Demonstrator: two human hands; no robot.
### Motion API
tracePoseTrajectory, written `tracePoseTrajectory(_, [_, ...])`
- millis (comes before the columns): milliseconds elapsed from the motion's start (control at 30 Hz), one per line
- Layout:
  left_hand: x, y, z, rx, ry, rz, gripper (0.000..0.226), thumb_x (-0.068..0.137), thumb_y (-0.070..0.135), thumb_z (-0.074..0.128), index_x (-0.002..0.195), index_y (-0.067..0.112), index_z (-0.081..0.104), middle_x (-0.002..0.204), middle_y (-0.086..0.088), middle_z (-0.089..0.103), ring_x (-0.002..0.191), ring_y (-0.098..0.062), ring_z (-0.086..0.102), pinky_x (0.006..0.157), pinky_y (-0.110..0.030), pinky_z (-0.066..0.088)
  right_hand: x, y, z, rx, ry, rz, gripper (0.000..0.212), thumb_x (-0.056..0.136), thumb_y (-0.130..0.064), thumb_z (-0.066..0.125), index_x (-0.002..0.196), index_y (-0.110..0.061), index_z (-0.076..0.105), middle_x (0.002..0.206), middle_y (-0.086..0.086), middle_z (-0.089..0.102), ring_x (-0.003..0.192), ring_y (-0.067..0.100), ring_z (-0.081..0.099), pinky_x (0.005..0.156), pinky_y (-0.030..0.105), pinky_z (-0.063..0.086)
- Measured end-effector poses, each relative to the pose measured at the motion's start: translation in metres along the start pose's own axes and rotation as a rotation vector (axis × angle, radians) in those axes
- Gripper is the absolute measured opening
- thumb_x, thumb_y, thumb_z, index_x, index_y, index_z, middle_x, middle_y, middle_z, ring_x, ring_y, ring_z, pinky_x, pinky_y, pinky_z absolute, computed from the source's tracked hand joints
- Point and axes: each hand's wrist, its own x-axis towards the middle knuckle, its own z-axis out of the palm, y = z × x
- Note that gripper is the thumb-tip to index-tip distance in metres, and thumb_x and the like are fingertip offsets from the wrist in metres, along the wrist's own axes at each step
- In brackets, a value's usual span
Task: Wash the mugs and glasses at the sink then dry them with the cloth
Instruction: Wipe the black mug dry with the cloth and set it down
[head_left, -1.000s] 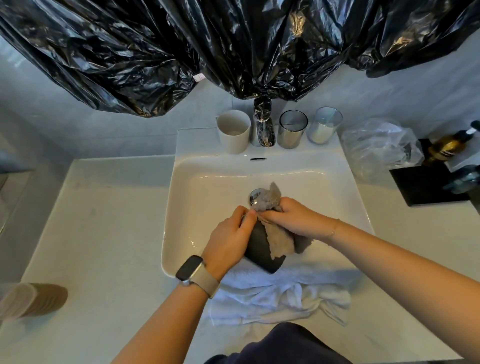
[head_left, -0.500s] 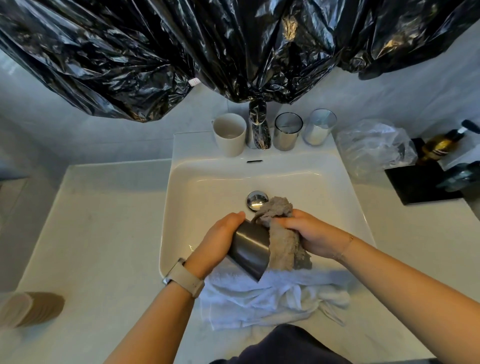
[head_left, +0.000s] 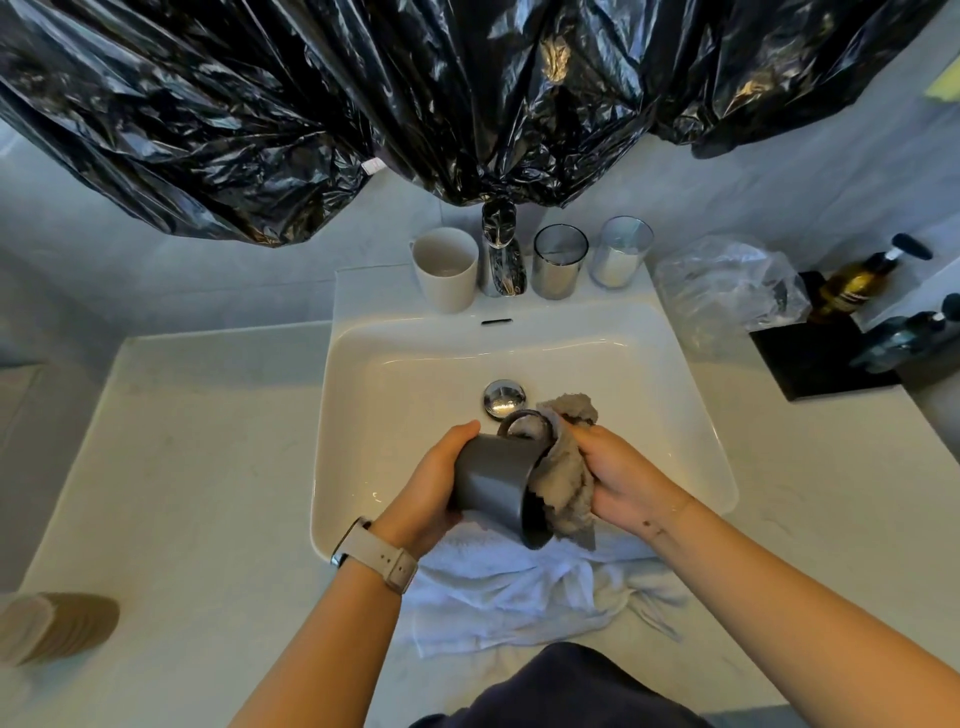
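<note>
Behind, white mug (head_left: 445, 268), tap (head_left: 500, 253), two glasses (head_left: 559, 261); left hand (head_left: 434, 491) gripping grey mug (head_left: 493, 480), right hand (head_left: 621, 480) gripping cloth (head_left: 566, 480).

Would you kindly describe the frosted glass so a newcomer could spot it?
Find the tap on the sink's back ledge. Two glasses stand to its right; the frosted glass is the farther one, pale and milky, unlike the mirrored glass beside it.

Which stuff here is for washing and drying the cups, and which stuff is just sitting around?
For the job: dark mug in the left hand, brown cloth in the right hand, sink, tap, white mug, two glasses.

Just lying about: black plastic sheet, clear bag, pump bottles, black tray, white towel.
</note>
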Motion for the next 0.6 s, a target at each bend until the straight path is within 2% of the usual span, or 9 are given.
tracePoseTrajectory(133, [-0.002,-0.010,-0.004,-0.344,-0.015,-0.061,0.042,0.097,0.043,0.045,0.102,0.008,0.067,0.088,-0.019,0.070,0.072,-0.031,0.066,0.060,-0.035,0.053,-0.013,-0.010,-0.007,-0.347,0.193,-0.190,0.021,0.097,-0.014,0.055,0.111,-0.004,0.068,0.104,0.012,0.074,0.099,0.021,0.070,0.075,0.022,0.056])
tracePoseTrajectory(200, [-0.001,-0.012,-0.003,-0.482,-0.015,-0.066,0.043,0.095,0.043,0.046,0.110,0.006,0.063,0.101,-0.024,0.063,0.072,-0.036,0.060,0.052,-0.034,0.052,-0.024,-0.025,-0.008,-0.728,0.260,-0.241,0.014,0.096,-0.017,0.057,0.100,-0.010,0.069,0.096,0.006,0.073,0.093,0.016,0.068,0.072,0.012,0.049])
tracePoseTrajectory(267, [0.001,-0.012,-0.001,-0.561,-0.002,-0.057,0.045,0.092,0.043,0.049,0.116,0.007,0.061,0.109,-0.026,0.059,0.073,-0.037,0.059,0.050,-0.034,0.052,-0.036,-0.041,-0.007,-1.205,0.251,-0.226,0.015,0.093,-0.019,0.063,0.078,-0.017,0.063,0.080,-0.003,0.065,0.078,0.009,0.061,0.060,0.008,0.039])
tracePoseTrajectory(367, [0.007,-0.016,0.001,-0.564,0.025,-0.022,0.041,0.093,0.044,0.052,0.112,0.011,0.068,0.107,-0.023,0.066,0.078,-0.037,0.063,0.053,-0.036,0.054,-0.051,-0.063,0.005,-1.970,0.308,-0.271,0.014,0.090,-0.017,0.060,0.081,-0.021,0.051,0.076,-0.003,0.052,0.072,0.015,0.053,0.056,0.017,0.036])
tracePoseTrajectory(400, [0.008,-0.018,0.002,-0.548,0.036,-0.013,0.039,0.093,0.044,0.052,0.104,0.014,0.074,0.103,-0.021,0.069,0.079,-0.038,0.065,0.055,-0.037,0.056,-0.055,-0.069,0.011,-2.076,0.301,-0.357,0.016,0.088,-0.014,0.059,0.079,-0.022,0.049,0.072,-0.004,0.047,0.068,0.016,0.051,0.055,0.021,0.035])
tracePoseTrajectory(467, [0.010,-0.020,0.005,-0.519,0.039,-0.007,0.041,0.095,0.045,0.050,0.087,0.018,0.080,0.095,-0.018,0.073,0.077,-0.035,0.069,0.057,-0.038,0.057,-0.058,-0.079,0.022,-2.003,0.092,-0.517,0.030,0.080,-0.001,0.061,0.068,-0.024,0.046,0.063,-0.014,0.040,0.058,0.012,0.045,0.055,0.016,0.034])
tracePoseTrajectory(500, [0.010,-0.021,0.007,-0.513,0.024,-0.014,0.044,0.095,0.045,0.049,0.086,0.016,0.080,0.093,-0.018,0.073,0.074,-0.034,0.069,0.057,-0.037,0.056,-0.058,-0.080,0.026,-1.941,-0.037,-0.561,0.031,0.077,0.002,0.063,0.068,-0.024,0.048,0.064,-0.016,0.041,0.061,0.013,0.044,0.058,0.018,0.036])
tracePoseTrajectory(600, [0.008,-0.019,0.014,-0.520,-0.050,-0.048,0.048,0.083,0.046,0.054,0.086,0.005,0.078,0.084,-0.019,0.069,0.062,-0.032,0.063,0.052,-0.032,0.052,-0.055,-0.067,0.035,-1.937,-0.361,-0.699,0.012,0.077,0.000,0.066,0.080,-0.011,0.063,0.089,0.001,0.061,0.091,0.017,0.047,0.083,0.025,0.041])
